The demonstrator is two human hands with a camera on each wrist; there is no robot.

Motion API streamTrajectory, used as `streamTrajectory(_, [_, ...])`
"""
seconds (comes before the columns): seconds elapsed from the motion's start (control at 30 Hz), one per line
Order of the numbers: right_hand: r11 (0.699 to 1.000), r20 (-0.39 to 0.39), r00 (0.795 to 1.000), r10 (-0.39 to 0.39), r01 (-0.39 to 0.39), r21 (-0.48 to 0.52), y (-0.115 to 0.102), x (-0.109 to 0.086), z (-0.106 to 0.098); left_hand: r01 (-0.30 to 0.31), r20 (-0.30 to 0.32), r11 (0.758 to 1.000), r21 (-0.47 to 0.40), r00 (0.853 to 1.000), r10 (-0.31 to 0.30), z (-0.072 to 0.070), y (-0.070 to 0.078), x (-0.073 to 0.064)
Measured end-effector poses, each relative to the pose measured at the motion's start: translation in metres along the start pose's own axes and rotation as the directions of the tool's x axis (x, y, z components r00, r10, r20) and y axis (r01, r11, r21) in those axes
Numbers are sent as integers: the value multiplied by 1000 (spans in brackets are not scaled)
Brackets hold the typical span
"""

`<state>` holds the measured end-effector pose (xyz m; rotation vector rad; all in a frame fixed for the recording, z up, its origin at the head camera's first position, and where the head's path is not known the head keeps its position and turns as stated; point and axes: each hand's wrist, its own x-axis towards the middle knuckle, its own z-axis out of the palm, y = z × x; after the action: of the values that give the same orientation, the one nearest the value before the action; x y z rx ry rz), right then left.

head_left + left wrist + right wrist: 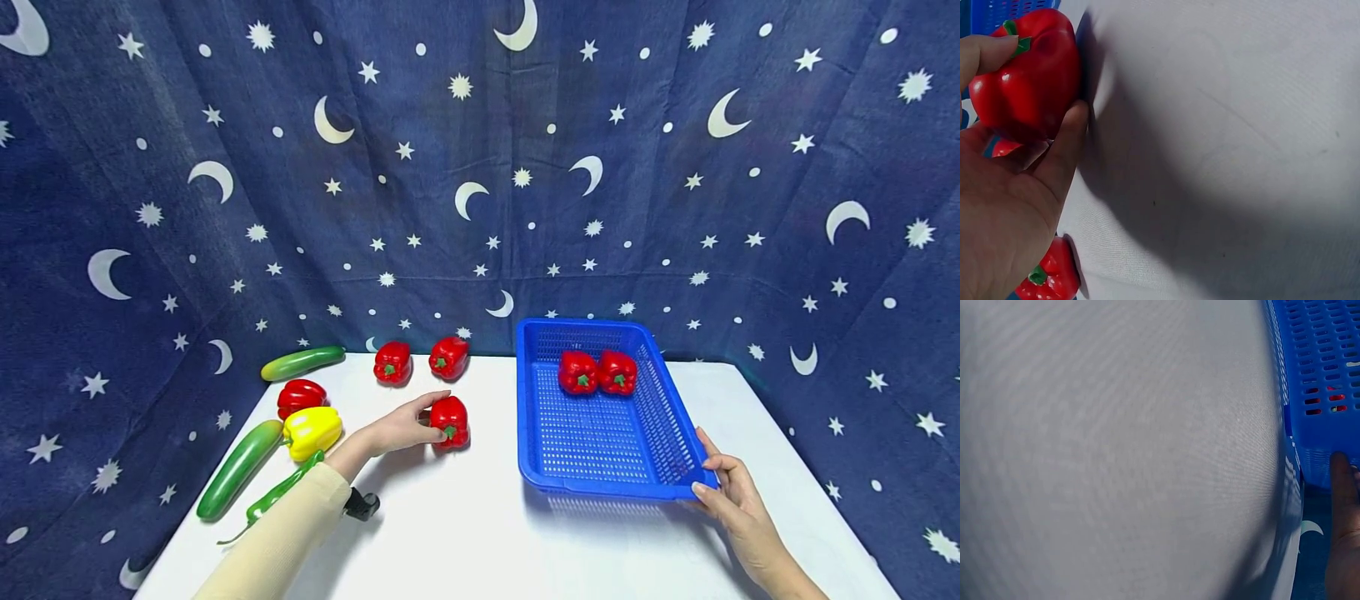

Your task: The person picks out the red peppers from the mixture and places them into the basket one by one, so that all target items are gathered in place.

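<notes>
My left hand [405, 427] grips a red bell pepper [452, 419] at the middle of the table, its thumb beside the green stem. In the left wrist view, the fingers reach round the lower side of this pepper [1038, 84]. Over on the right, my right hand [738, 508] holds the near right corner of a blue plastic basket [596, 446], thumb on the rim and fingers along the outer side. Inside the basket, two red bell peppers [578, 373] sit side by side near the back. The right wrist view shows one finger [1341, 487] against the basket wall [1316, 434].
Behind my left hand lie two more red peppers [393, 363]. At the left are a cucumber [240, 471], another cucumber [303, 362], a red pepper [302, 397], a yellow pepper [312, 432] and a long green chili [285, 492]. A starry blue curtain [480, 167] surrounds the white table [450, 533].
</notes>
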<state>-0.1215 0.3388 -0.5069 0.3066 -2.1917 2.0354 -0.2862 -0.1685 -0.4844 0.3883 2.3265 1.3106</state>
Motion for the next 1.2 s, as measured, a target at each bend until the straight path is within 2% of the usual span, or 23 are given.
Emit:
streamTrajectory(0.47, [1000, 6, 1000, -5, 5, 2, 0, 0, 0, -32, -34, 999, 27, 999, 33, 2, -1, 0])
streamTrajectory(0.6, [1000, 6, 1000, -5, 5, -1, -1, 0, 0, -23, -42, 999, 30, 999, 24, 2, -2, 0])
streamTrajectory(0.93, [995, 0, 996, -91, 91, 36, -1, -1, 0, -18, -46, 999, 46, 999, 20, 4, -1, -1])
streamTrajectory(1.2, [998, 1, 998, -66, 66, 23, -2, -1, 0, -36, -44, 999, -35, 998, 35, 5, 2, -1])
